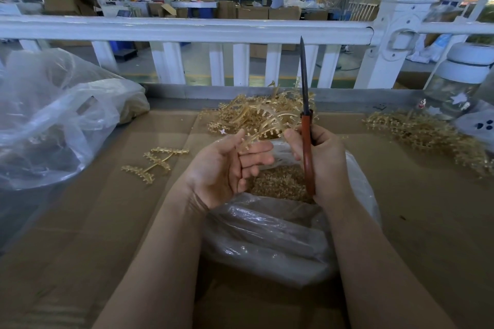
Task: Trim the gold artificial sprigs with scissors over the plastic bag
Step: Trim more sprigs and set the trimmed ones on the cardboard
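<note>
A knobbly gold sprig is pinched in the left hand above the crinkled clear bag of gold bits. The right hand grips red-handled scissors, blades together, pointing up. Sprig heaps lie on cardboard behind.

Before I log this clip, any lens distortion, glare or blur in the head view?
Head view: the white railing bows from wide-angle distortion; glare streaks the plastic bag; background windows are bright; scissors and both hands stay sharp.
</note>
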Demonstrator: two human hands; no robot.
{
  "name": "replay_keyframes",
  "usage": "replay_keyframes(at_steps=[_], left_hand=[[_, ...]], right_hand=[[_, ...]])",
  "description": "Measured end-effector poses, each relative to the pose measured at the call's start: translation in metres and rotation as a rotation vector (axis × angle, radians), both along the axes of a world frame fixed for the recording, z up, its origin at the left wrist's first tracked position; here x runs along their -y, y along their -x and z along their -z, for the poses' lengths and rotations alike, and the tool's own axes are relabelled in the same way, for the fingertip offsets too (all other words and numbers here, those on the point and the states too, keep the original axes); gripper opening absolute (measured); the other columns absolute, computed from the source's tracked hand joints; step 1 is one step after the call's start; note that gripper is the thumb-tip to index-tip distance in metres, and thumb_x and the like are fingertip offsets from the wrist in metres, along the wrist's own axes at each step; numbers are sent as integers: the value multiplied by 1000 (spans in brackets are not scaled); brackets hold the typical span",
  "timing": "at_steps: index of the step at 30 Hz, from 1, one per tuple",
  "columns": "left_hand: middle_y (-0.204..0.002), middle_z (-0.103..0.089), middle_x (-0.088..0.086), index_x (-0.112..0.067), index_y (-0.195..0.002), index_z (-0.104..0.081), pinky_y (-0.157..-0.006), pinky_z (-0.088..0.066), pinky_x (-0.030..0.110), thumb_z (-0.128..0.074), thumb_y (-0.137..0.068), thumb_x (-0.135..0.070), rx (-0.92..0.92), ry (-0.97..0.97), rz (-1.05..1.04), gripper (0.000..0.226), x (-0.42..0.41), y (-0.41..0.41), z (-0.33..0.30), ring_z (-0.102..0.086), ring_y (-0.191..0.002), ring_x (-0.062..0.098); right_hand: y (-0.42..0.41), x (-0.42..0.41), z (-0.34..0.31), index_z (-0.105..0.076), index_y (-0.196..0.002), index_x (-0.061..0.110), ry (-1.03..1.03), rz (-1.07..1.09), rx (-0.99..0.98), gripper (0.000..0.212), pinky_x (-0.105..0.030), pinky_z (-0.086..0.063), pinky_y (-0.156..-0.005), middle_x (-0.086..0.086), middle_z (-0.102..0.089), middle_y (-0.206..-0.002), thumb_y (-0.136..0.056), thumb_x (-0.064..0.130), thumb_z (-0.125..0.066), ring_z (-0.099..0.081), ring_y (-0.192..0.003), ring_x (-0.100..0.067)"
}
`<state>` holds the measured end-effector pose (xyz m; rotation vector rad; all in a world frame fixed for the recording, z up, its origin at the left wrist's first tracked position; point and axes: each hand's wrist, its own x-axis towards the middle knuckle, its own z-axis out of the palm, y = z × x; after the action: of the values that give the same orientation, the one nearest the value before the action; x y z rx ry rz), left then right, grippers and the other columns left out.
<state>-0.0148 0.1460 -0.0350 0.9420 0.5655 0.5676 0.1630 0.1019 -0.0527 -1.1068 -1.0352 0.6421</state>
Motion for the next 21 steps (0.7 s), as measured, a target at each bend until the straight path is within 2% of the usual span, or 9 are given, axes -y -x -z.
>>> replay_keyframes(at_steps=[2, 4, 8, 9, 12, 14, 17, 19, 21], left_hand=[[-77, -73, 0, -15, -86, -79, -38, -38, 12, -55, -88, -37, 60, -14, -33, 33, 1, 1, -1, -59, -50, 3], [-76, -71, -3, -18, -82, -78, -40, -40, 12, -61, -84, -31, 106, -25, -73, 21, 2, 1, -2, -58, -51, 2], [-72, -68, -6, -19, -79, -80, -48, -49, 12, -68, -78, -25, 104, -90, -190, 14, 4, -2, -2, -59, -53, 1], [-70, -67, -6, -18, -79, -80, -49, -51, 13, -69, -77, -24, 109, -101, -224, 14, 4, -3, -2, -60, -53, 1], [-70, -68, -3, -16, -83, -79, -52, -54, 14, -71, -76, -21, 154, -98, -321, 13, 3, -4, -3, -64, -55, 4], [-71, -70, -1, -15, -84, -78, -56, -56, 16, -72, -74, -21, 182, -99, -381, 13, 1, -4, -3, -66, -58, 6], [-74, -73, -1, -16, -78, -79, -60, -57, 17, -71, -74, -20, 212, -99, -432, 10, 1, -5, -3, -71, -65, 8], [-77, -74, 1, -13, -85, -77, -62, -58, 18, -70, -75, -18, 238, -84, -435, 13, 0, -6, -3, -72, -70, 9], [-79, -75, 3, -9, -90, -74, -63, -58, 18, -69, -76, -14, 260, -66, -439, 16, 0, -5, -3, -73, -73, 10]], right_hand=[[0, -1, 1, -65, -60, 28, 2, -8, 0, 34, -15, -44, -57, 16, -57, -54, -90, 16, -76, -52, -52, 1], [0, -1, 1, -66, -60, 28, 12, 4, 7, 31, -21, -45, -60, 14, -56, -55, -88, 22, -77, -52, -54, -4], [1, -1, 1, -67, -65, 20, 64, 56, 39, 27, -38, -49, -64, 1, -59, -62, -86, 29, -81, -56, -61, -15], [1, -2, 1, -70, -69, 17, 83, 68, 55, 24, -39, -52, -65, -1, -64, -64, -85, 31, -82, -60, -63, -15], [3, -1, 1, -70, -70, 21, 119, 102, 94, 24, -19, -50, -58, 8, -67, -61, -81, 38, -83, -61, -59, -3], [2, -1, 1, -70, -70, 21, 124, 112, 114, 25, -14, -47, -56, 9, -67, -61, -79, 40, -83, -61, -57, -1], [4, 0, 0, -72, -75, 22, 133, 122, 180, 29, -19, -49, -61, 11, -68, -63, -76, 49, -83, -63, -60, -1], [6, 2, 0, -74, -82, 24, 138, 122, 225, 42, -27, -54, -70, 12, -73, -73, -67, 63, -80, -68, -71, -3], [7, 4, 1, -73, -82, 28, 131, 109, 261, 48, -31, -55, -73, 13, -73, -75, -62, 71, -74, -69, -75, -4]])
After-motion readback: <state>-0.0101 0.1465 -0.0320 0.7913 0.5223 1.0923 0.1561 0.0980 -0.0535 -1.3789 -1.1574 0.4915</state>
